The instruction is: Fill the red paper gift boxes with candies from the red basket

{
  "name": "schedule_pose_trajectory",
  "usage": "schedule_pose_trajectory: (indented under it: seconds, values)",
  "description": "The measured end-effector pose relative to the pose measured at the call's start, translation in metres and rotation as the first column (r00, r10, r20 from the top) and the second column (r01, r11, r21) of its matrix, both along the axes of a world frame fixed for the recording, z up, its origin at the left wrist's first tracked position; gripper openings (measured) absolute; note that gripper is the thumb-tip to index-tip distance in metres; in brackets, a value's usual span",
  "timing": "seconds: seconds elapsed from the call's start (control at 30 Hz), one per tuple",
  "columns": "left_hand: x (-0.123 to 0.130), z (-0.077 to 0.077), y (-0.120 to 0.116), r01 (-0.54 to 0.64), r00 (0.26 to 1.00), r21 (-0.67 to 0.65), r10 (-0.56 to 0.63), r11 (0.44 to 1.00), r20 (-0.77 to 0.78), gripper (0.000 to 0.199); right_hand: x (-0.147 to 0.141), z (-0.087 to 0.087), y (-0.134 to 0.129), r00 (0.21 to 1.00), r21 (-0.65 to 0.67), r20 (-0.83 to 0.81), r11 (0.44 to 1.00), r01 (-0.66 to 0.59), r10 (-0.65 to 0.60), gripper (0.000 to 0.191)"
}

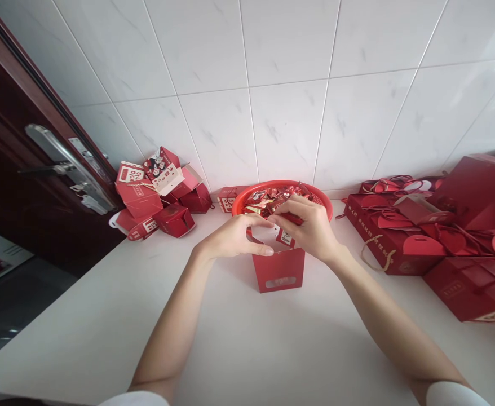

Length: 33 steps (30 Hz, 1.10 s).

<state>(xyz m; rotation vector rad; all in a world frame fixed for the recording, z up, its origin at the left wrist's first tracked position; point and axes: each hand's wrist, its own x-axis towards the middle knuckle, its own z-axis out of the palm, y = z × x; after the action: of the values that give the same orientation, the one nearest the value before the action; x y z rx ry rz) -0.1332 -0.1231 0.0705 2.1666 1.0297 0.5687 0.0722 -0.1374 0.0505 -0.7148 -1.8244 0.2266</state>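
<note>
An open red box (279,273) is stood upright on the white table (239,349), just near of a red basket (234,210) of wrapped sweets. Its rim is held by the curved left hand (234,237). The right hand (309,225) is bent over the opening; whether anything is gripped cannot be told.

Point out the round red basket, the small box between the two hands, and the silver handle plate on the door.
Red basket (239,204): head view, left rim.
Red box (278,267): head view, front panel.
Handle plate (75,173): head view, middle.
</note>
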Motion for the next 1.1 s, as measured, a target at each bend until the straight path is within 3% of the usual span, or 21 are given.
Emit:
schedule_pose_trajectory:
  seconds: [0.2, 0.37, 0.5, 0.7, 0.8, 0.87, 0.97, 1.03, 1.1]
  values:
    - [0.002, 0.003, -0.001, 0.034, 0.999, -0.024, -0.034, 0.999, 0.001, 0.04, 0.0, -0.009, 0.008, 0.976, 0.0, 0.196, 0.995, -0.099, 0.097, 0.023]
    - [-0.001, 0.0, 0.002, 0.005, 0.999, 0.007, -0.004, 1.0, -0.033, 0.053, 0.015, 0.008, 0.002, 0.996, -0.033, 0.085, 0.999, 0.039, -0.036, 0.029]
    - [-0.001, -0.005, 0.006, 0.005, 1.0, 0.132, -0.006, 0.991, 0.013, 0.035, 0.033, 0.02, 0.002, 0.995, -0.204, 0.088, 0.977, 0.06, -0.043, 0.03]
    - [0.003, -0.01, 0.007, -0.015, 0.992, 0.348, -0.029, 0.938, 0.122, 0.016, 0.053, 0.016, 0.014, 0.953, -0.503, 0.197, 0.858, -0.102, 0.229, 0.071]
    - [0.001, -0.008, 0.006, -0.093, 0.961, 0.442, -0.035, 0.892, 0.273, 0.015, 0.052, 0.013, 0.017, 0.922, -0.555, 0.138, 0.799, -0.231, 0.362, 0.067]
    - [0.0, -0.007, 0.005, -0.171, 0.93, 0.474, -0.017, 0.864, 0.367, 0.014, 0.047, 0.012, 0.018, 0.913, -0.53, 0.097, 0.797, -0.29, 0.397, 0.054]
    - [0.002, -0.006, 0.005, -0.283, 0.871, 0.411, 0.053, 0.867, 0.489, 0.02, 0.04, 0.01, 0.016, 0.928, -0.479, -0.02, 0.811, -0.336, 0.372, 0.041]
    - [0.005, -0.005, 0.004, -0.334, 0.816, 0.296, 0.118, 0.895, 0.565, 0.036, 0.037, 0.011, 0.014, 0.922, -0.484, -0.143, 0.788, -0.382, 0.359, 0.043]
    - [0.007, -0.003, 0.003, -0.305, 0.793, 0.178, 0.146, 0.936, 0.592, 0.054, 0.035, 0.012, 0.012, 0.903, -0.493, -0.25, 0.757, -0.429, 0.35, 0.046]
